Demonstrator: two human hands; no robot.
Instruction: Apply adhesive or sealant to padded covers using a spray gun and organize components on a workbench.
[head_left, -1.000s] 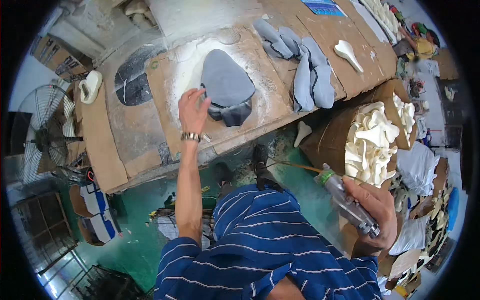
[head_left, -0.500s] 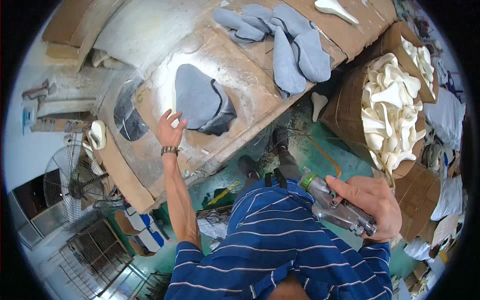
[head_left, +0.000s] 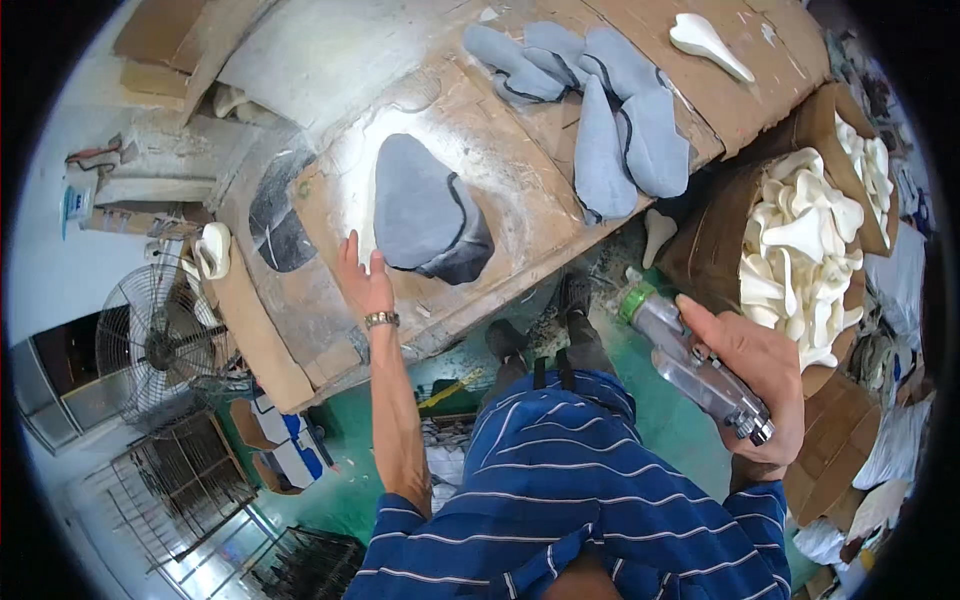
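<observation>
My left hand (head_left: pixel 366 285) is open, its fingers apart, just over the cardboard at the near left edge of a grey fabric piece (head_left: pixel 418 200). That piece is rounded and saddle-shaped, with a black edge and dark underside showing. It lies on a cardboard sheet (head_left: pixel 520 170) dusted with white residue. In my right hand (head_left: pixel 755 380) is a spray gun (head_left: pixel 690 350) with a grey metal body and a green ring near its tip. My fingers wrap round it, clear of the table's front edge, with the nozzle angled up and left. Part of its handle is hidden by the hand.
Several grey fabric pieces (head_left: pixel 655 140) lie at the table's far right, near a cream foam pad (head_left: pixel 710 45). Cardboard boxes of cream pads (head_left: pixel 800 250) stand at the right. A standing fan (head_left: pixel 160 345) is at the left, and a dark flat piece (head_left: pixel 285 215) lies nearer.
My left hand has drawn back slightly from the grey piece. My right hand has moved a little forward toward the table with the spray gun. The whole view has shifted slightly.
</observation>
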